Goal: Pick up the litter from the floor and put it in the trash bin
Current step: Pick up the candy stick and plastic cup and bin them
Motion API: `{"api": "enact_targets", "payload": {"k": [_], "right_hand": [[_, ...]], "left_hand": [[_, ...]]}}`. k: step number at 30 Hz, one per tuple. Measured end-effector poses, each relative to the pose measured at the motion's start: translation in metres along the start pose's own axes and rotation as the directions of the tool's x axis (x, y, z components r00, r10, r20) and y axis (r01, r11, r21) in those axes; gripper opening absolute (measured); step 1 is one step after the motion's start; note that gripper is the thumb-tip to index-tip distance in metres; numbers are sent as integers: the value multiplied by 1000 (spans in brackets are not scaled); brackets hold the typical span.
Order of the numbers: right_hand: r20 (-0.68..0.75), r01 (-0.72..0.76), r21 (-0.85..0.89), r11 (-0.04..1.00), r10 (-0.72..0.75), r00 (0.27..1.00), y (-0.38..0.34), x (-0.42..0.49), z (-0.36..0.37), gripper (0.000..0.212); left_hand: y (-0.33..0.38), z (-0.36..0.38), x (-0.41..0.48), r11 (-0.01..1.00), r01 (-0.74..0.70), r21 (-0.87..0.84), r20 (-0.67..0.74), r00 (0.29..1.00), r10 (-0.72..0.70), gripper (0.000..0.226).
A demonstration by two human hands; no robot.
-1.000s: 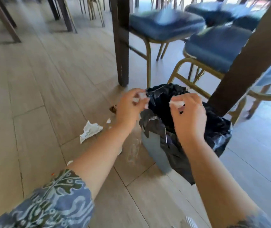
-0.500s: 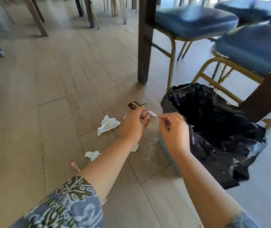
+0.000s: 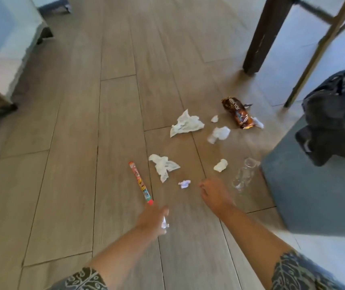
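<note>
Litter lies scattered on the wooden floor: several crumpled white tissues (image 3: 186,123), a brown snack wrapper (image 3: 237,113), a long red stick wrapper (image 3: 140,183), a clear plastic bottle (image 3: 243,174) and a small paper scrap (image 3: 184,183). The grey trash bin (image 3: 305,185) with a black bag (image 3: 334,122) stands at the right. My left hand (image 3: 153,216) hovers just below the red wrapper's near end, curled around a small white scrap (image 3: 164,223). My right hand (image 3: 213,193) is low beside the small paper scrap, fingers curled, with nothing visible in it.
A dark table leg (image 3: 261,34) and a gold chair leg (image 3: 318,51) rise behind the litter at the upper right. Pale furniture (image 3: 6,45) stands at the far left. Open floor stretches between them.
The view has swung from the bin to the litter on the floor. Both hands have left the bin's rim and dropped towards the floor, left hand still with a white scrap.
</note>
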State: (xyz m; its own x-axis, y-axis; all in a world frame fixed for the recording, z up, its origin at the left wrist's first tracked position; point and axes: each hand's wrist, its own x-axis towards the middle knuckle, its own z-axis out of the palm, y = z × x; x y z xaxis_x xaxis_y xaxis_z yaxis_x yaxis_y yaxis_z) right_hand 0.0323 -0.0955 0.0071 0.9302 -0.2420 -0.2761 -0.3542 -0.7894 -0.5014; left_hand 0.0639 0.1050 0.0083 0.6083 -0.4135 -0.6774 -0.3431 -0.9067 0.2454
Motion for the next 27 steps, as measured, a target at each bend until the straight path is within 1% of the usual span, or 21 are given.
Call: {"api": "enact_targets", "payload": {"k": [1,2,3,5,6,8,9,11,12,14,16,17,18,19,21,22,23,24,25,26,27], "right_hand": [[11,34,-30,999,-34,999,-2,6,3,19],[20,76,-67,995,-75,997,-5,12,5,14],[34,109,-105,989,-106,994,-7,20,8,11],[32,202,-146,968,-200,979,-12,36,20,26],[76,235,-148,961,-226,971,-10,44,31,37],[229,261,-230,938,-208,951,-8,53,44,50],[254,304,-275,912,-236,938,-5,54,50,48],[293,403,-326,856,-314,903,4,49,59,35],[273,413,-313,855,-335,902,6,41,60,25],[240,399,-360,844,-330,913,10,28,56,26],[208,284,-288,915,-230,951,21,18,56,20],[176,206,-245,947,-165,970,28,14,54,17],[90,168,-277,946,-148,985,37,14,51,17],[-25,115,-232,966,-124,992,45,17,45,19],[-197,-1,-50,999,-9,980,61,21,26,17],[-269,-51,49,997,62,961,67,22,15,15],[-324,-99,95,990,125,938,75,24,5,14],[-351,-158,212,964,226,909,82,26,-3,13],[-351,-215,264,940,301,887,91,28,-6,11],[-345,-260,257,931,339,875,95,30,-11,9],[-317,-284,177,942,328,890,99,34,-11,13]], "left_hand": [[-5,9,-1,1000,-20,-12,-23,1000,20,46],[-9,18,1,997,-59,42,-91,994,63,43],[-11,24,3,999,-24,36,-112,993,28,35],[-12,27,1,997,-66,51,-90,994,70,20],[-9,25,1,998,-55,16,-72,996,56,21],[-9,16,-1,995,3,-95,-155,988,-18,32],[-11,9,3,985,22,-170,-181,982,-54,35],[-18,-5,15,961,62,-270,-259,956,-135,32],[-21,-12,21,938,57,-342,-315,934,-171,28],[-28,-24,31,850,4,-526,-435,858,-273,22],[-35,-32,41,791,28,-611,-483,778,-401,20],[-38,-35,47,788,58,-613,-494,750,-440,22],[-40,-36,53,780,77,-621,-509,717,-476,26],[-42,-36,59,773,87,-629,-524,687,-504,30],[-44,-36,72,752,153,-641,-509,650,-565,37],[-44,-35,77,733,208,-648,-464,655,-596,42],[-45,-32,81,709,267,-653,-407,666,-625,49],[-45,-28,86,689,335,-643,-345,676,-651,58],[-45,-24,91,684,397,-612,-289,693,-661,67],[-46,-18,96,691,445,-569,-238,715,-657,71],[-46,-11,100,699,477,-533,-196,734,-650,72]]}}
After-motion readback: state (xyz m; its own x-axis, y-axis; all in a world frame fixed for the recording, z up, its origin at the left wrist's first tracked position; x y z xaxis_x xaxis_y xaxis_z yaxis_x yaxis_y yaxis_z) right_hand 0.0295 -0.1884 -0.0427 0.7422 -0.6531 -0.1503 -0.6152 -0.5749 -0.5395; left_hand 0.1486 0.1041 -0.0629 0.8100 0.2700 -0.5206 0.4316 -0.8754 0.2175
